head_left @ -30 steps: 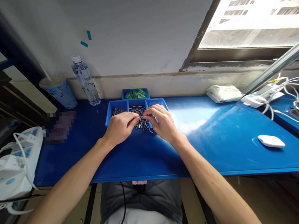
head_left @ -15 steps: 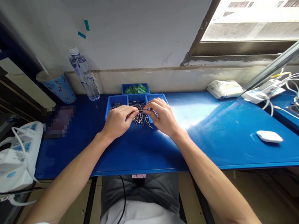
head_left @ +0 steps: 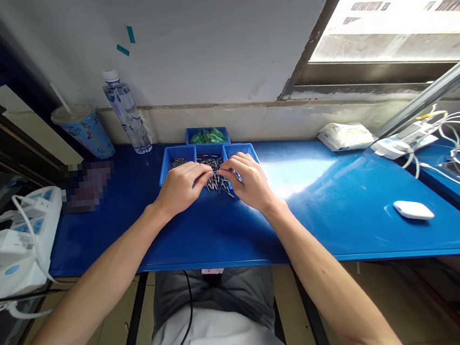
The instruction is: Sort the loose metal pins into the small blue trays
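Note:
Above the middle of three blue bins, my left hand and my right hand face each other with fingertips nearly meeting. Each is closed in a pinch of thumb and forefinger; whatever lies in the pinches is too small to make out. Beneath the fingertips is a pile of thin metal pins or screws, some spilling over the front of the middle bin. More such metal pieces lie in the left bin. The right bin is partly covered by my right hand. Behind stands a small blue bin with green packets.
On the blue table stand a water bottle and a patterned cup at the back left. A power strip is at the left edge. To the right are a wipes pack, a white oval device and tangled cables.
My hands stay almost in place, pinched over the pile. A thin piece seen between the fingertips earlier is no longer distinct. The whole view has shifted slightly.

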Motion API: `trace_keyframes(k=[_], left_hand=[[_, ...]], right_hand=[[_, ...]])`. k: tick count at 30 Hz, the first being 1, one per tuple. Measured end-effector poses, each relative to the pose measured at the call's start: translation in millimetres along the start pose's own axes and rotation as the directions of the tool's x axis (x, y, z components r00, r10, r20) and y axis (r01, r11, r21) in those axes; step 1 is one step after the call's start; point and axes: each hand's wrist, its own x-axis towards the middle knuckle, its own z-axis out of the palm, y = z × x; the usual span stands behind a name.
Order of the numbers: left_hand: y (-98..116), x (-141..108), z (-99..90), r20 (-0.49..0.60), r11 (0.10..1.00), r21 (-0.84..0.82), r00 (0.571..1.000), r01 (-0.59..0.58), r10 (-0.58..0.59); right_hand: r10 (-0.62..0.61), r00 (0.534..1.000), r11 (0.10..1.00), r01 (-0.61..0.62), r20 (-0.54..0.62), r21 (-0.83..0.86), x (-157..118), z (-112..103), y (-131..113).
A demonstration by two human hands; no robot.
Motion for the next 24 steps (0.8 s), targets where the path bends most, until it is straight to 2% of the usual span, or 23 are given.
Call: trace_keyframes(k=[5, 13, 18, 21, 24], left_hand=[[-2.1, 1.1, -1.1, -0.006, 1.000, -0.006, 1.000, 0.008, -0.008], [-1.3, 1.5, -2.9, -0.043, 1.000, 0.001, 0.999, -0.005, 0.005], [-1.5, 0.5, -1.6, -0.038, 0.999, -0.005, 0.998, -0.052, 0.052], [-3.2, 1.3, -2.8, -0.021, 0.999, -0.011, 0.999, -0.043, 0.043], [-5.0, 1.8, -3.3, -0.052, 1.000, -0.007, 0.999, -0.008, 0.008]], right_hand=[[-0.002, 1.000, 1.000, 0.002, 0.000, -0.005, 0.1, 0.4, 1.2], [-0.013, 0.997, 1.000, 0.014, -0.073, 0.012, -1.0, -0.1, 5.5], [-0.062, 0.998, 0.998, 0.062, -0.018, -0.026, -1.8, 3.4, 1.1], [-0.078, 0.997, 0.994, 0.078, 0.001, -0.079, -0.7, 0.5, 1.8], [-0.064, 0.993, 0.988, 0.049, -0.097, -0.145, -0.2, -6.8, 9.3]])
